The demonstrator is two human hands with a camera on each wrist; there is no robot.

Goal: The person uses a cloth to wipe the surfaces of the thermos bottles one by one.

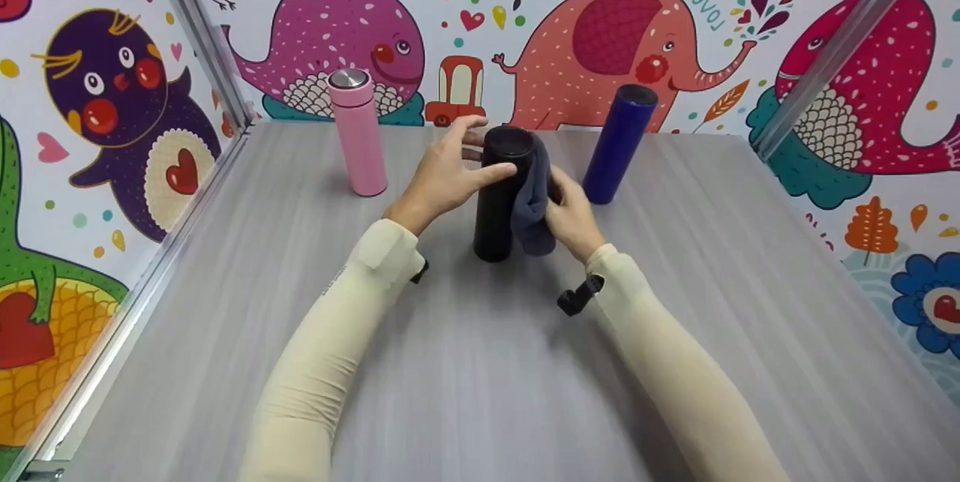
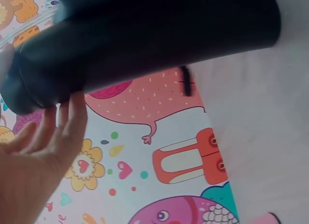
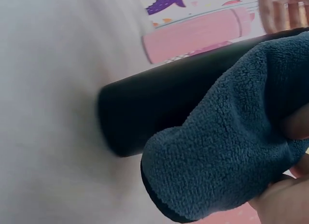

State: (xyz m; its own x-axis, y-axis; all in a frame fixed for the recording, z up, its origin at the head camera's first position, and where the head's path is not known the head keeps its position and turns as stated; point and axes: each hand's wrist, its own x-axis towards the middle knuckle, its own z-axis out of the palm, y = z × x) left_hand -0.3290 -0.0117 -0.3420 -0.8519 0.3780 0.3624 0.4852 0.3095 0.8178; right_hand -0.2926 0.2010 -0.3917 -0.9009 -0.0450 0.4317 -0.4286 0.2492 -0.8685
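A black thermos bottle (image 1: 493, 216) stands roughly upright at the middle of the table, its lid toward the head camera. My left hand (image 1: 448, 173) grips it near the lid, thumb across the front and fingers on the left side; the left wrist view shows these fingers (image 2: 77, 113) against the bottle. In my right hand (image 1: 573, 217) is a bunched grey-blue cloth (image 1: 532, 216), held to the bottle's right side. The right wrist view shows the fuzzy cloth (image 3: 222, 147) covering part of the bottle (image 3: 149, 103), with some right fingers hidden behind it.
A pink thermos bottle (image 1: 361, 141) with a silver lid stands at the back left. To the back right is a blue thermos bottle (image 1: 619, 148). Cartoon-printed walls (image 1: 480, 32) and metal posts (image 1: 199, 32) bound the grey table (image 1: 465, 392).
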